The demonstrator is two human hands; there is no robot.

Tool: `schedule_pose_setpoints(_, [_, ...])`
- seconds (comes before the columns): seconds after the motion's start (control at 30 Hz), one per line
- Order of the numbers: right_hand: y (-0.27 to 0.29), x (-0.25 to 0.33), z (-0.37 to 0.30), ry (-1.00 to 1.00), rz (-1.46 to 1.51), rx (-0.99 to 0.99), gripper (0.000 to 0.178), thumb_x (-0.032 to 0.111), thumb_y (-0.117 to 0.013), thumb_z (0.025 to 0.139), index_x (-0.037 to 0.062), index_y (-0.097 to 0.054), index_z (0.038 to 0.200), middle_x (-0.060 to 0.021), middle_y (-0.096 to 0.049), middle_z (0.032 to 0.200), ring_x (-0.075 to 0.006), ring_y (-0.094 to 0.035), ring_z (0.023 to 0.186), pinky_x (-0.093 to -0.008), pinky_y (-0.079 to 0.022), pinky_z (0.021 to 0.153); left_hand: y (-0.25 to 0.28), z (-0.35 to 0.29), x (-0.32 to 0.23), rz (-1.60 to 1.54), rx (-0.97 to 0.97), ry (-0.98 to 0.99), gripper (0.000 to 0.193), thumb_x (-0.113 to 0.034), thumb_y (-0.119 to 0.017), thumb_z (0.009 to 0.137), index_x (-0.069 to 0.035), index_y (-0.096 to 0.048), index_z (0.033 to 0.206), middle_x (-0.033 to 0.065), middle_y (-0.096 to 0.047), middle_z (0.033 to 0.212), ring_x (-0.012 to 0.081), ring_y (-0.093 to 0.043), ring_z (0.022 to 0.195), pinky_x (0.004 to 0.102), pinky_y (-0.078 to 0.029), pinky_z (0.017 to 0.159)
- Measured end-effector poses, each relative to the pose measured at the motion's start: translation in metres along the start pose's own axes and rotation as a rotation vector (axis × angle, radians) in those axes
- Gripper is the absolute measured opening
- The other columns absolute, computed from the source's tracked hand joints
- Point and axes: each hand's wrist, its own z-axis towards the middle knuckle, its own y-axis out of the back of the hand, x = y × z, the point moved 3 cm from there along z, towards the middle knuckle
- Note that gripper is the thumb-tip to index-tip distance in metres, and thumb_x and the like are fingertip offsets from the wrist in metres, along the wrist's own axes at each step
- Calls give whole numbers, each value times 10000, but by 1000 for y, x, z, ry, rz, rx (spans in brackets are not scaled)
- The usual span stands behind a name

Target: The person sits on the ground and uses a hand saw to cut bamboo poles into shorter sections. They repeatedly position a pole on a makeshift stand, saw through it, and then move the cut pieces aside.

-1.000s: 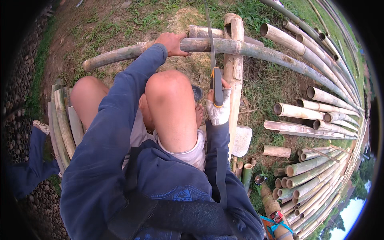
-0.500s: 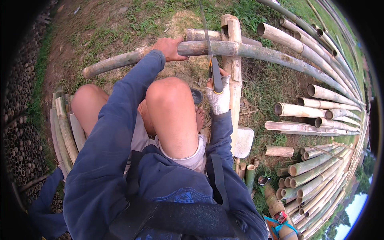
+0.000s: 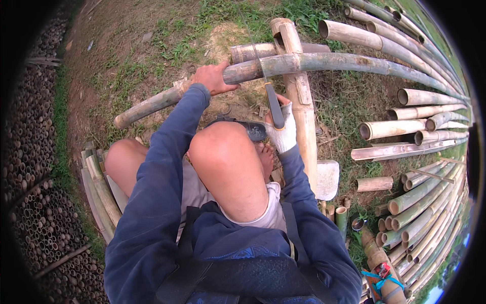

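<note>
Head view: bare left hand clamped down on pole, grip snug. White-gloved right hand had saw by handle, fist closed round it, and blade crossed pole between left hand and post! Pole lay beyond knees, across post, bending away right toward other poles. Log lay just past pole; pale slab sat right of post.

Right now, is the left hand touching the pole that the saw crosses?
Touching. The head view shows the left hand wrapped over the pole, thumb at its near side.
</note>
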Motion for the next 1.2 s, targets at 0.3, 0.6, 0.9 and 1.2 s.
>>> schedule_pose_setpoints(0.3, [86, 20, -166, -222, 129, 51, 601, -1, -673, 886, 7, -514, 1466, -127, -666, 1224, -179, -666, 974, -308, -547, 886, 7, 2, -5, 38, 83, 31, 865, -782, -778, 752, -134, -654, 1312, 198, -791, 1006, 386, -775, 940, 509, -611, 881])
schedule_pose_setpoints(0.6, [17, -10, -32, -104, 142, 41, 579, -4, -664, 893, 23, -529, 1455, -126, -682, 1142, -204, -675, 1017, -323, -537, 896, -3, 2, 1, 8, 33, 20, 870, -774, -786, 768, -146, -636, 1350, 201, -785, 1028, 392, -767, 946, 517, -597, 895])
schedule_pose_setpoints(0.9, [72, 18, -156, -292, 9, 97, 516, -37, -568, 950, -14, -496, 1461, -156, -633, 1323, -206, -674, 1083, -329, -554, 911, -6, -3, 5, -48, 55, 3, 882, -763, -791, 767, -160, -618, 1388, 221, -781, 1002, 428, -759, 961, 522, -592, 906])
schedule_pose_setpoints(1.2, [19, -3, -54, -144, 162, 54, 629, -75, -647, 869, 1, -515, 1479, -102, -616, 1322, -177, -640, 1033, -295, -511, 974, -5, 2, 3, -78, 16, -14, 869, -739, -812, 755, -152, -636, 1371, 216, -785, 1008, 426, -759, 949, 531, -592, 889])
